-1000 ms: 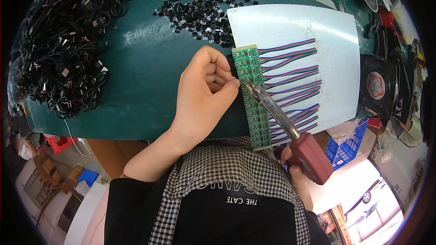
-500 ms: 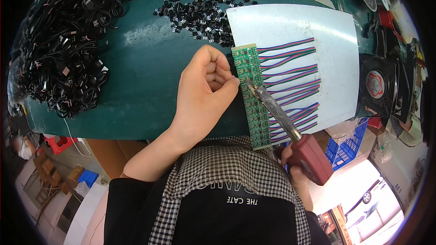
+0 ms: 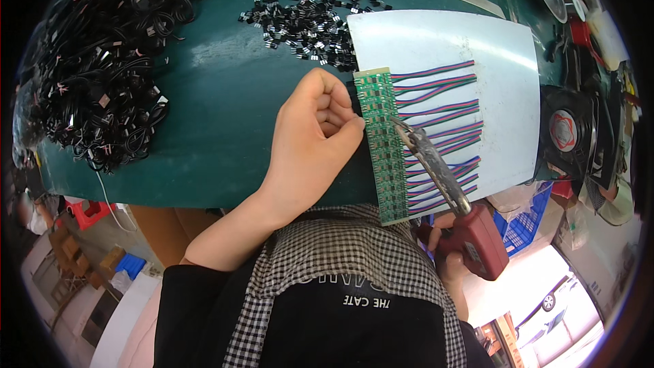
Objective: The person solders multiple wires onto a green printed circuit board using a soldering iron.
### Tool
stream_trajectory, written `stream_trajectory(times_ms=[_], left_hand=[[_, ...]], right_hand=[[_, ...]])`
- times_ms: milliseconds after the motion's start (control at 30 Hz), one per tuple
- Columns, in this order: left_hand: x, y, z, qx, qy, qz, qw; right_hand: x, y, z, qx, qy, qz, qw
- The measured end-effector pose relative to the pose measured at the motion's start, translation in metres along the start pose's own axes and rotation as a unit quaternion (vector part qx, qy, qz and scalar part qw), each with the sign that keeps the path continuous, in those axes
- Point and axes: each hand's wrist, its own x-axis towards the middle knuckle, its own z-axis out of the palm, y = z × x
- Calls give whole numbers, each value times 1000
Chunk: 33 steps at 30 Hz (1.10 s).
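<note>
A long green circuit board panel (image 3: 385,157) lies with its right side on a white sheet (image 3: 436,37). Striped multicoloured wires (image 3: 439,107) run from its right edge. My left hand (image 3: 310,133) is closed with curled fingers, thumb and forefinger at the board's left edge; whatever they may pinch is hidden. In my right hand (image 3: 453,259) is a maroon-handled soldering gun (image 3: 480,240). The gun's dirty metal barrel slants up and left over the wires, its tip beside the board's right edge. Part of the right hand is hidden behind the gun's body.
Small black connector parts (image 3: 306,27) are heaped beyond the board. A large pile of black cables (image 3: 102,75) covers the table's left. A flat blade (image 3: 475,0) lies at the far side. To the right stand a black fan (image 3: 565,128) and a blue crate (image 3: 524,221).
The soldering gun's tip has moved right, from over the board to its right edge, and the gun's body has shifted right too. My left hand keeps its closed pose beside the board.
</note>
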Motion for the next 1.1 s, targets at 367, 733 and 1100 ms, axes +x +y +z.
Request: stream_trajectory(times_ms=[367, 733, 1100], left_hand=[[29, 13, -53, 316, 132, 135, 930], [54, 27, -72, 503, 66, 227, 832], [10, 15, -52, -16, -106, -13, 994]], right_hand=[[-6, -4, -1, -25, 33, 45, 998], [-6, -5, 2, -31, 32, 42, 998], [-5, -1, -2, -18, 24, 18, 999]])
